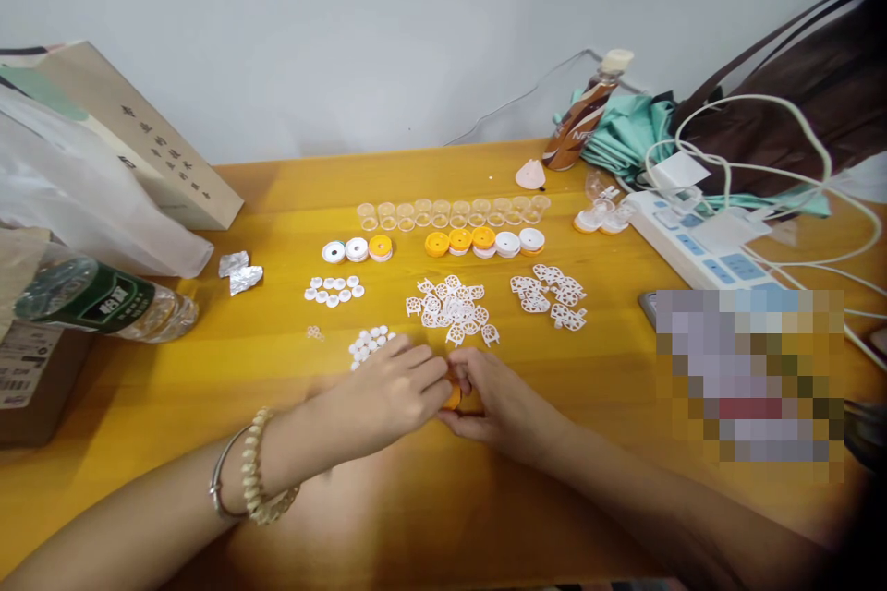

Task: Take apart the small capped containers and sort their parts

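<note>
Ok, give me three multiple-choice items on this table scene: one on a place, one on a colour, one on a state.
1. Where does the row of small clear plastic cups stand?
A. Beyond the row of round orange and white plastic discs
B. Inside the cardboard box
C. Under the hands

2. What colour is the small round plastic piece between the hands?
A. Blue
B. Orange
C. Green

3. How is the green-labelled clear plastic water bottle placed?
A. Upright on the table
B. Held in one hand
C. Lying on its side

Answers: 1 A, the cups line up farther from the camera than the discs. 2 B, orange shows between the fingertips of the left hand and right hand. 3 C, the bottle lies flat at the left edge of the yellow wooden table.
</note>
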The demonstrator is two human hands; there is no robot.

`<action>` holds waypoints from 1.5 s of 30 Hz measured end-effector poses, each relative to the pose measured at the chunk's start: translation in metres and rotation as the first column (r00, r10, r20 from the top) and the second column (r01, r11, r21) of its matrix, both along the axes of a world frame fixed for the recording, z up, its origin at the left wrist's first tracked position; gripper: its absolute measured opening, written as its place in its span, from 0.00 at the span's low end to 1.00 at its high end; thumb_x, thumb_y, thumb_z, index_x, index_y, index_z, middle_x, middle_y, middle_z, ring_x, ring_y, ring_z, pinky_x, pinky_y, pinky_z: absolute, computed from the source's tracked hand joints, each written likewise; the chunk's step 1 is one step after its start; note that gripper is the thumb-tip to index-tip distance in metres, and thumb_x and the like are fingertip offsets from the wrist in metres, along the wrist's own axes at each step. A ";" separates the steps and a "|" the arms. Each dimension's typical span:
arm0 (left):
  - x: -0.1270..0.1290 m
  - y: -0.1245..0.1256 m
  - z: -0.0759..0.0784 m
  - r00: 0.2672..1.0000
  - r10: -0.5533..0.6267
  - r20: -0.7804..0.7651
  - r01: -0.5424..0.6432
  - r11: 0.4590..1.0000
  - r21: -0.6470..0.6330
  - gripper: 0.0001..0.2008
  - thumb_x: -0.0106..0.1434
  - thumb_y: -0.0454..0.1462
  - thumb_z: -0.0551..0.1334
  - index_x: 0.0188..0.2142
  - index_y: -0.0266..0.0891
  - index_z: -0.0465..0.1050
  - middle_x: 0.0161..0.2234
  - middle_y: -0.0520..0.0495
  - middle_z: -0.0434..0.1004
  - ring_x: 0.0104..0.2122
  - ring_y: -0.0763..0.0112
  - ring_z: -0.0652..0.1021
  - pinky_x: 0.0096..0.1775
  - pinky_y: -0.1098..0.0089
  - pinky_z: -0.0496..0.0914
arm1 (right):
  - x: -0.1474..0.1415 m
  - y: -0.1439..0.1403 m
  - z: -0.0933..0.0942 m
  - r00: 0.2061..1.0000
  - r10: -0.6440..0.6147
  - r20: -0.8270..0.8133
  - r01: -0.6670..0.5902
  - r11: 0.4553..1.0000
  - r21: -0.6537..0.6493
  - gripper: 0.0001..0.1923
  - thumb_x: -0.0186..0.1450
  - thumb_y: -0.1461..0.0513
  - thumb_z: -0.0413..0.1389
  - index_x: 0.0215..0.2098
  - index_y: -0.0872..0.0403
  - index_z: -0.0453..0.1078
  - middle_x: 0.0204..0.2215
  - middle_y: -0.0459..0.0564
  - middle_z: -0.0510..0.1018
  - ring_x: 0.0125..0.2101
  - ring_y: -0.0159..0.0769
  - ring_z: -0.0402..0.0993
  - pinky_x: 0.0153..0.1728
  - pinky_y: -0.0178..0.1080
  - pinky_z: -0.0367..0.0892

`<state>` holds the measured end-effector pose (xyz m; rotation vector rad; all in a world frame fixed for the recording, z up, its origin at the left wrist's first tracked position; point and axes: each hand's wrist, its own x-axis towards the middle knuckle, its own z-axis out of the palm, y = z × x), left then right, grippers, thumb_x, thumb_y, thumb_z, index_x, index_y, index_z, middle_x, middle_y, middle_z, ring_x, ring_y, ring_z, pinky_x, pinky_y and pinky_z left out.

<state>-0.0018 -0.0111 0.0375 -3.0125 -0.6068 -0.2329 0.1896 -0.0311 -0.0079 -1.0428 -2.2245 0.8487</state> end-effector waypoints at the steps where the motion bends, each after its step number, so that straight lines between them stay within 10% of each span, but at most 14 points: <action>1: 0.001 0.000 -0.003 1.000 -0.025 0.010 0.025 1.000 0.016 0.07 0.66 0.33 0.54 0.32 0.36 0.68 0.30 0.48 0.71 0.31 0.69 0.68 0.35 0.66 0.58 | 0.000 0.000 0.000 1.000 0.005 -0.001 -0.005 1.000 0.001 0.17 0.54 0.65 0.58 0.38 0.54 0.55 0.29 0.46 0.67 0.29 0.34 0.65 0.31 0.38 0.63; 45: -0.004 0.007 -0.015 0.993 -0.052 0.103 0.040 0.993 0.114 0.07 0.66 0.32 0.54 0.33 0.36 0.69 0.29 0.49 0.72 0.31 0.70 0.69 0.33 0.66 0.56 | -0.001 0.002 0.007 0.997 -0.060 0.037 0.059 0.998 0.035 0.13 0.53 0.68 0.57 0.34 0.53 0.59 0.26 0.44 0.68 0.27 0.33 0.65 0.28 0.34 0.63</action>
